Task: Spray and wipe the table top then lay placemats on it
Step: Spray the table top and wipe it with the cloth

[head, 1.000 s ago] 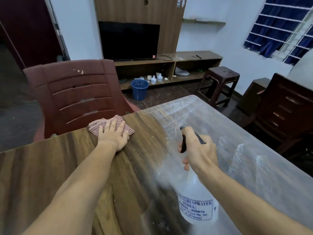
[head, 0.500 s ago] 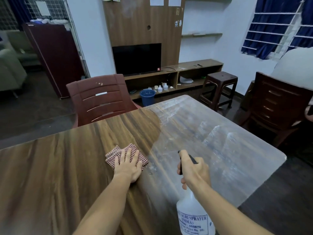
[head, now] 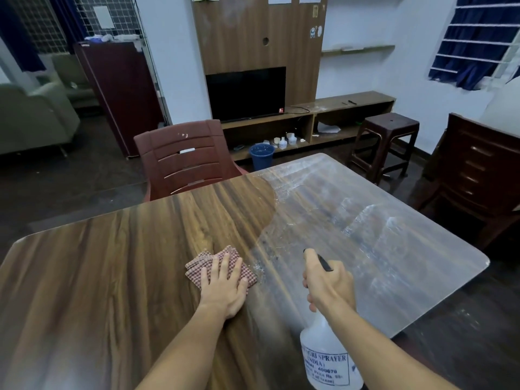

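My right hand (head: 330, 285) is wrapped around the black trigger head of the spray bottle (head: 326, 358), fingers curled tight on it, nozzle aimed out over the table (head: 112, 277). The translucent white bottle hangs below my fist; its blue-printed label reads "…GRI SPRAYER", "INDIA)" and "400070", with a "Price Rs." line too small to read. My left hand (head: 223, 288) lies flat, fingers straight, pressing a red-checked cloth (head: 197, 270) onto the wood near the middle of the tabletop. The right half of the top is filmed with pale, wet streaks. Beyond the far edge stands a maroon plastic chair (head: 183, 159).
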